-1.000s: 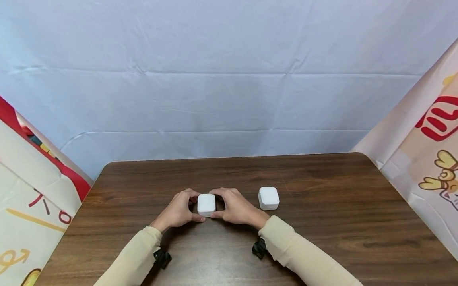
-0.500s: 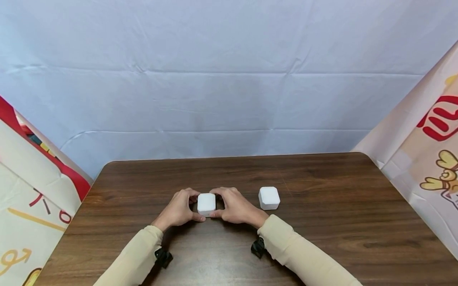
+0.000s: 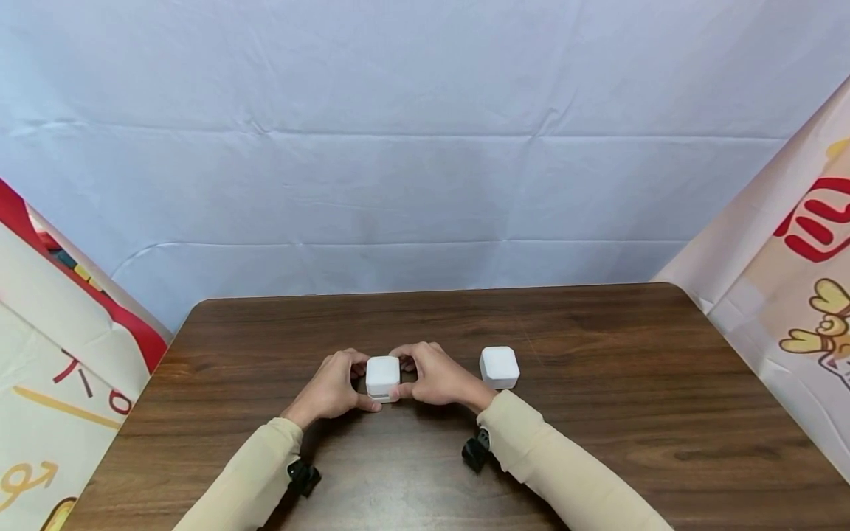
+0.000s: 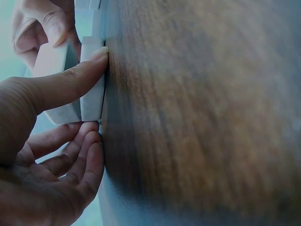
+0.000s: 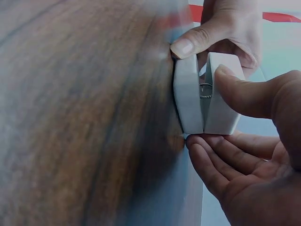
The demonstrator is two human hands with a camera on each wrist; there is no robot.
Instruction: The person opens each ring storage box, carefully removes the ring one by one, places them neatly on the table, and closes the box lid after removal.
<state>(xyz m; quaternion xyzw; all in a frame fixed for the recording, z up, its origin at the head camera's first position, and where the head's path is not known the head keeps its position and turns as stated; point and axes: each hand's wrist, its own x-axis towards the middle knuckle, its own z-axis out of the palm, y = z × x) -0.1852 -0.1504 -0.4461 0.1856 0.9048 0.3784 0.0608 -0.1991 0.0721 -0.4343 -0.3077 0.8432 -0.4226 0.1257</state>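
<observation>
A small white ring box [image 3: 382, 373] sits on the table between my two hands, its lid partly raised. My left hand [image 3: 334, 391] grips the base [image 5: 188, 101], thumb on the near side and fingers behind. With thumb and fingers, my right hand [image 3: 434, 376] pinches the lid [image 5: 222, 110], tilted up from the base. Through the wedge-shaped gap in the right wrist view, a thin silvery ring [image 5: 206, 90] with a twisted-looking band shows. The left wrist view also shows the lid [image 4: 51, 61] apart from the base [image 4: 93, 96]. Most of the inside is hidden.
A second white box [image 3: 499, 367], closed, stands right of my right hand, close to the forearm. The dark wooden table [image 3: 598, 332] has rounded far corners. A pale cloth [image 3: 425, 184] hangs behind it, with printed cloths at both sides.
The lid has lifted a little off the base, and a gap now shows at the near side. My right hand has risen slightly with it. The left hand stays put.
</observation>
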